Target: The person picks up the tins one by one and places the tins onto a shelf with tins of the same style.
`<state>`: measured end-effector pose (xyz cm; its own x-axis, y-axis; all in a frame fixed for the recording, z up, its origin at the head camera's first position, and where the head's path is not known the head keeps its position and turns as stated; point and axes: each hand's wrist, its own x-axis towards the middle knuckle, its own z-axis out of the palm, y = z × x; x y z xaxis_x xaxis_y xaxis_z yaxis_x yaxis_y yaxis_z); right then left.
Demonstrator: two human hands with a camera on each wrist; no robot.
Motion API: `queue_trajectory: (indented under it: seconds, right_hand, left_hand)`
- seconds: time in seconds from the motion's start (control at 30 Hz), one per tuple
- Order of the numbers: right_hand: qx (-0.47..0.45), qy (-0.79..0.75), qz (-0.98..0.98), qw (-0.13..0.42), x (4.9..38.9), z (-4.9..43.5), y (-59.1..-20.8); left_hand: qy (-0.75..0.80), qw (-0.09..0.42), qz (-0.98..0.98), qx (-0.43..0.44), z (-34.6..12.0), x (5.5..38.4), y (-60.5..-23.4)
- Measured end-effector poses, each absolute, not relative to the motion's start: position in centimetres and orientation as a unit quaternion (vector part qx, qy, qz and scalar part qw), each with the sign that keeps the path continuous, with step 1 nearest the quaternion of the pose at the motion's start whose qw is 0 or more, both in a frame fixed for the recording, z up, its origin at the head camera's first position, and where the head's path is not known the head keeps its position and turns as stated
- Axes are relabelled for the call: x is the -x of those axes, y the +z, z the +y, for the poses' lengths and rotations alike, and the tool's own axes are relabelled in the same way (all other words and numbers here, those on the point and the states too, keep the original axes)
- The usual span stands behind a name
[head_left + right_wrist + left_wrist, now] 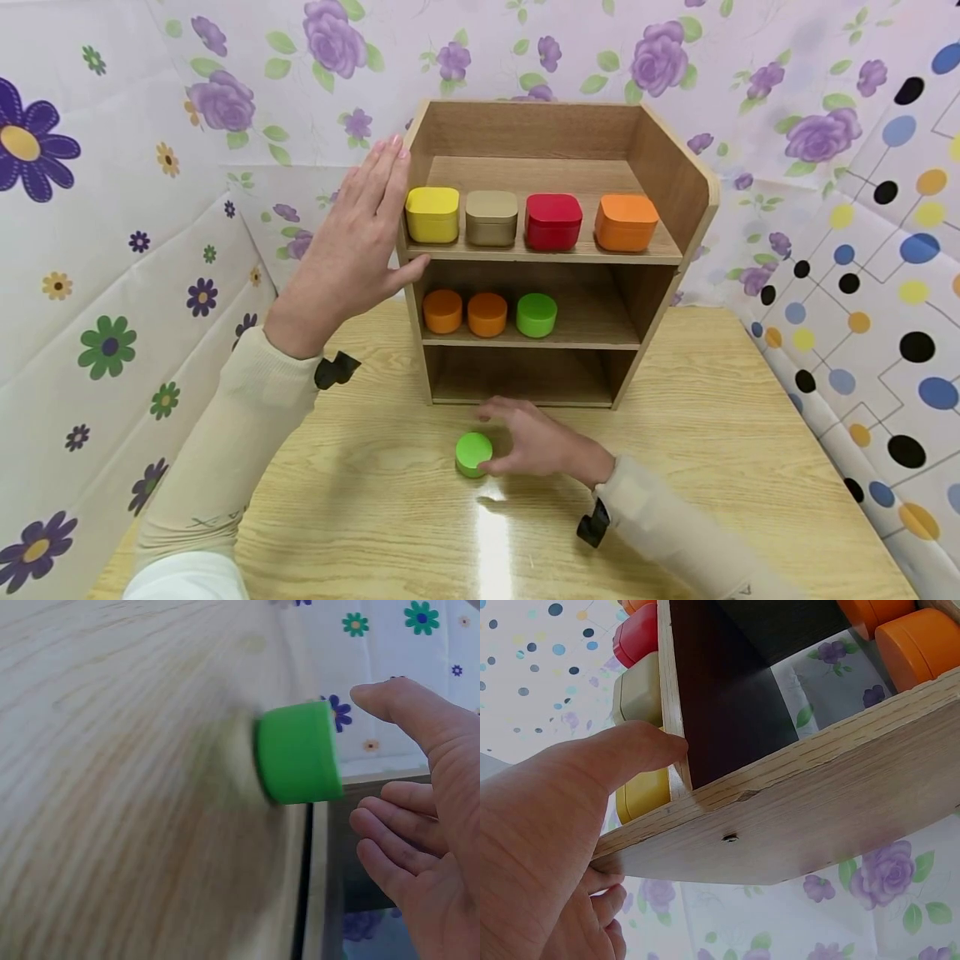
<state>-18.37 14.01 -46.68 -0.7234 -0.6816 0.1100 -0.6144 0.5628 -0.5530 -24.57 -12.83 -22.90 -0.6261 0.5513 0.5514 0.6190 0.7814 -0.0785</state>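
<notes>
My left hand [362, 218] holds the upper left side of a wooden shelf unit [536, 129], its fingers flat along the outer panel. In the left wrist view its thumb [641, 750] crosses the panel's front edge to the shelf board. A round light-green container [473, 454] stands on the table before the unit; it appears side-on as a green container [298, 754] in the right wrist view. My right hand [536, 437] is just right of it, fingers spread from the thumb. A gap shows between the hand and the container in the right wrist view.
Yellow [432, 215], beige [491, 218], red [552, 222] and orange boxes [627, 222] line the top shelf. Two orange round containers [442, 312] and a green one [536, 315] stand on the middle shelf. Patterned cloth [862, 275] encloses the table [720, 433] on three sides.
</notes>
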Motion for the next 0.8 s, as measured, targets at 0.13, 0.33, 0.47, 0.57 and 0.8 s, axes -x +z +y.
queue_trajectory:
  seconds: [0.13,0.33,0.47,0.57,0.8]
  right_hand:
    - [0.372,-0.293,0.879,0.06,18.4,13.8,-47.6]
    - [0.376,-0.286,0.879,0.06,18.4,13.5,-48.4]
    - [0.378,-0.292,0.876,0.061,18.4,13.3,-48.7]
    - [0.381,-0.298,0.873,0.061,18.5,13.2,-49.0]
    - [0.384,-0.304,0.87,0.055,18.7,13.0,-49.4]
  left_hand:
    - [-0.061,0.284,-0.9,0.325,-12.8,24.6,-22.9]
    - [-0.06,0.282,-0.901,0.325,-12.8,24.6,-22.9]
    - [-0.061,0.283,-0.9,0.326,-12.8,24.6,-22.9]
    - [-0.061,0.283,-0.9,0.326,-12.8,24.6,-22.9]
    - [-0.063,0.281,-0.901,0.325,-12.9,24.6,-23.0]
